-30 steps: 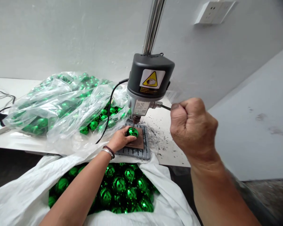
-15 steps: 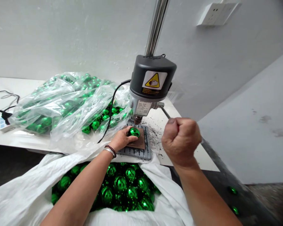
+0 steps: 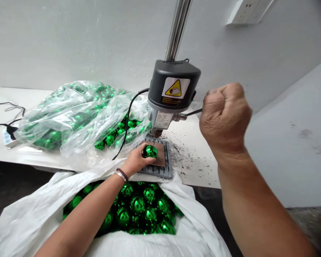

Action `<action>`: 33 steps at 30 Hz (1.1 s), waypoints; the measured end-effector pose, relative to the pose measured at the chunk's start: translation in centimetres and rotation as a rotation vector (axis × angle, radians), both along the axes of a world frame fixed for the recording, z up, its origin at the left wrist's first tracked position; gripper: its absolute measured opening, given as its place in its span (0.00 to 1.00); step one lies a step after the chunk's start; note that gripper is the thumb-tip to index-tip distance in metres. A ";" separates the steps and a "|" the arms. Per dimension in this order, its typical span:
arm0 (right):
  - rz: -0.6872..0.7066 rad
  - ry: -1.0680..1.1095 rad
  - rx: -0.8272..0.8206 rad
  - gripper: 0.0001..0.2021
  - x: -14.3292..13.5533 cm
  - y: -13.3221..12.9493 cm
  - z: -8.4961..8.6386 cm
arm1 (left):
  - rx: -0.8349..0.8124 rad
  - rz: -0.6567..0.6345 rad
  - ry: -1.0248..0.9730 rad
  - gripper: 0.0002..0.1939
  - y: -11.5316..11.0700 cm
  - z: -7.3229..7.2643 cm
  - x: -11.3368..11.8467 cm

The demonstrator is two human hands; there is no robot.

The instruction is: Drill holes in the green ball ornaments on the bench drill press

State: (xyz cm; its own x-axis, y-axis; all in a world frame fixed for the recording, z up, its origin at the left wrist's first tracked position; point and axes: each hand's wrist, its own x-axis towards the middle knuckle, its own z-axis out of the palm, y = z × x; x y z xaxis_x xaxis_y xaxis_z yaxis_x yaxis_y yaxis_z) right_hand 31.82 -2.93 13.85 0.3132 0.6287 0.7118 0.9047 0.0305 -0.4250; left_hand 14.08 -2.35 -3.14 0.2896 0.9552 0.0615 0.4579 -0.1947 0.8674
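Compared with half a second ago, the right hand [image 3: 226,116] is higher, to the right of the drill press [image 3: 174,85], its grip closed around the lever [image 3: 194,112], whose far end it hides. The left hand [image 3: 136,159] grips a green ball [image 3: 150,152] at the drill press's foot, over the brown board [image 3: 162,157]; the ball now sits slightly left of the drill bit [image 3: 154,140], whose tip is hard to make out. Fingers cover the ball's left edge. Left of the drill press, clear plastic [image 3: 77,123] blurs the balls on the counter [image 3: 200,167]. In front of it, the left forearm hides part of the open white sack [image 3: 200,217] of green balls, cut off by the frame's bottom.
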 end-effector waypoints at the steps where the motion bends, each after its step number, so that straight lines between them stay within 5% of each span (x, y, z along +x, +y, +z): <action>1: -0.007 -0.004 -0.001 0.14 0.0 0.1 -0.1 | -0.010 -0.018 -0.011 0.22 -0.5 0.2 -0.5; 6: -0.002 -0.004 0.029 0.14 0.0 0.0 -0.7 | -0.077 -0.180 -0.068 0.25 -3.2 2.5 -3.6; 11: 0.008 0.004 0.051 0.14 0.1 0.2 -0.6 | -0.165 -0.336 0.084 0.29 -4.3 5.5 -7.0; 13: -0.005 0.016 0.063 0.13 0.1 0.3 -0.7 | -0.095 -0.209 0.116 0.22 -3.2 5.8 -8.3; 16: -0.017 0.033 0.077 0.12 0.0 0.4 -0.8 | 0.073 0.238 0.323 0.17 -0.1 4.7 -10.1; 18: -0.025 0.034 0.078 0.12 -0.1 0.4 -0.8 | 0.099 0.414 0.529 0.18 2.2 3.5 -11.2; 22: -0.006 0.043 0.092 0.14 -0.2 0.2 -0.8 | 0.038 0.350 0.761 0.23 5.4 1.7 -12.5; 27: 0.016 0.066 0.106 0.15 -0.2 0.1 -1.0 | 0.007 0.258 0.866 0.30 5.9 0.9 -12.8; 30: 0.023 0.058 0.106 0.16 -0.2 0.0 -1.0 | 0.044 0.354 0.718 0.30 5.3 1.4 -12.9; 33: 0.034 0.042 0.107 0.15 -0.2 0.0 -1.0 | 0.047 0.401 0.322 0.24 4.2 2.8 -12.6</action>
State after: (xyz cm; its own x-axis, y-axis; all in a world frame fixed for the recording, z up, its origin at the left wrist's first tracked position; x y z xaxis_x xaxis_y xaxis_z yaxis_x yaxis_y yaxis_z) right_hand 31.63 -2.93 12.89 0.3238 0.5604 0.7623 0.8837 0.1086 -0.4553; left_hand 1.47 1.85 -0.34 -0.0879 0.9933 0.0750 0.7470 0.0159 0.6646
